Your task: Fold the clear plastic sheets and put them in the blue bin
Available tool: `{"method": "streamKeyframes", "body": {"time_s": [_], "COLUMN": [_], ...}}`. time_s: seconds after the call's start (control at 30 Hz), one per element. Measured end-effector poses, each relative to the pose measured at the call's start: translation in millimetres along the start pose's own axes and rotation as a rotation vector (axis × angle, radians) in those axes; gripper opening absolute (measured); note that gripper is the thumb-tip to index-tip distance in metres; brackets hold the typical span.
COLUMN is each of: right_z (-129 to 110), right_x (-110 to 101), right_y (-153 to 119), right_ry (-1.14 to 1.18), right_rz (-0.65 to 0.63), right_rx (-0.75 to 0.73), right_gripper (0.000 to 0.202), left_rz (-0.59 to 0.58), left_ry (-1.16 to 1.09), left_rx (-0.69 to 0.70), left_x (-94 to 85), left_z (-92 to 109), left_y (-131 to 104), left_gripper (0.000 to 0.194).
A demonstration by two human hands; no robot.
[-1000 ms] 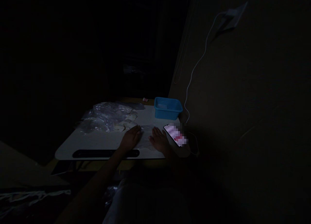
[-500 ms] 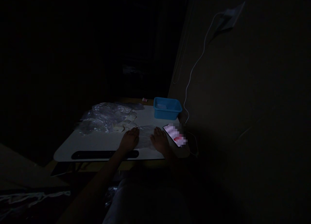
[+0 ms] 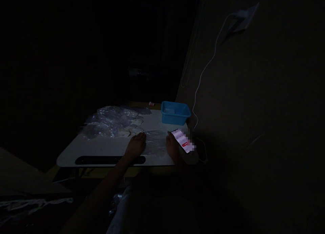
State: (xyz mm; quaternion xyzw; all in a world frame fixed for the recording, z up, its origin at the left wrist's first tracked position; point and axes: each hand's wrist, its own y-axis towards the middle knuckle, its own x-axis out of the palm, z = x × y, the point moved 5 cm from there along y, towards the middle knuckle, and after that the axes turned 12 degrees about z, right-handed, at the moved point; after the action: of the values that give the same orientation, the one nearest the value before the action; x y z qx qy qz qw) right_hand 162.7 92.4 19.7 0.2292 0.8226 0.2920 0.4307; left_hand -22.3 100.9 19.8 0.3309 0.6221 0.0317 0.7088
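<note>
A clear plastic sheet or bag [image 3: 155,143] lies flat on the white table [image 3: 101,146], between my two hands. My left hand [image 3: 136,145] rests palm down on its left edge, fingers stretched out and holding nothing. At the sheet's right edge, my right hand [image 3: 172,146] is turned partly on its side, its fingers extended and dim. Close beside it lies a lit phone [image 3: 181,139], its screen partly blurred out. Left of the sheet sits a heap of crumpled clear plastic bags [image 3: 111,120], with small pale pieces [image 3: 129,130] at its near side.
A blue plastic basin [image 3: 175,118] stands at the table's back right corner. Behind the table is a small pinkish-white object [image 3: 151,104]. A white cable [image 3: 201,75] hangs from the wall socket [image 3: 245,19] on the right. A dark slot [image 3: 109,160] runs along the front edge.
My right hand has slid to the right, toward the phone, and turned from palm down partly onto its side. My left hand stays in about the same place.
</note>
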Motion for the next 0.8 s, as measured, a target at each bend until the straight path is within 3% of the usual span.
{"method": "streamKeyframes", "body": {"time_s": [0.13, 0.27, 0.5, 0.7, 0.8], "right_z": [-22, -29, -19, -1, -2], "right_x": [4, 6, 8, 1, 1], "right_y": [-5, -9, -3, 3, 2], "right_ry": [-0.153, -0.317, -0.291, -0.107, -0.081], "right_rz": [-0.214, -0.329, -0.311, -0.171, -0.192], "right_rx": [-0.235, -0.245, -0.135, 0.012, -0.011], "right_gripper": [0.044, 0.045, 0.043, 0.042, 0.041], "left_rz": [0.017, 0.021, 0.009, -0.010, -0.006], "left_ry": [-0.013, 0.004, -0.007, -0.011, -0.018], "left_rx": [0.008, 0.005, -0.005, -0.005, -0.004], "left_x": [-1.0, -2.1, 0.2, -2.3, -3.1], "left_z": [1, 2, 0, 0, 1], "left_y": [1, 1, -1, 0, 0], "left_gripper": [0.042, 0.042, 0.043, 0.043, 0.043]}}
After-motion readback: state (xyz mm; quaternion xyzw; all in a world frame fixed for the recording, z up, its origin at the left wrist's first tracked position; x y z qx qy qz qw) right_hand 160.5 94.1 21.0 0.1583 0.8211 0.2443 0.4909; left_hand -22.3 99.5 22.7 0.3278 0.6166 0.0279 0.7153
